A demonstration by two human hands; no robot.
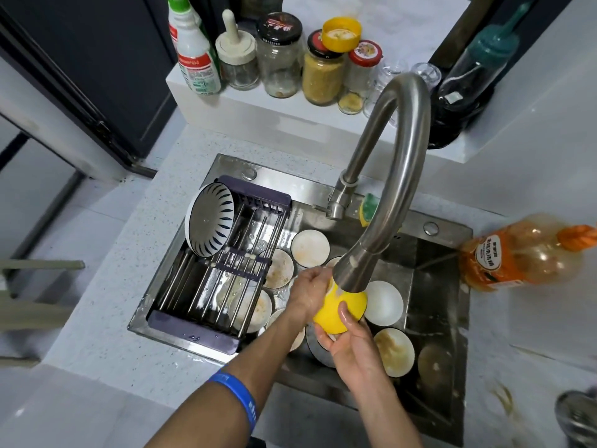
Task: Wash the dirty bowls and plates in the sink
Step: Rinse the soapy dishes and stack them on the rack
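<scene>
Right hand [350, 345], lower ctr of frame: fingers and thumb curled round a round yellow bowl [339, 310], gripping it directly under the brushed-steel gooseneck tap [384, 202] spout. Left hand [310, 291], just left of the bowl: fingers bent against the bowl's upper rim; grip detail hidden by the spout, looks to be holding it. Blue wristband [239, 399] on left forearm.

Stainless-steel sink [436, 286], ctr: several dirty white round plates and bowls [310, 248] lie on its floor w/ brown residue. Purple-framed wire drying rack [223, 279] spans the sink's left half; one white bowl w/ dark radial stripes [210, 219] stands on edge in it, ctr-left.

Speckled white countertop [106, 302] surrounds sink. Orange detergent bottle [523, 253] lies at right edge. Glass jars [279, 56] and a white spray bottle [193, 50] on white ledge, top ctr. Dark window frame upper left.
</scene>
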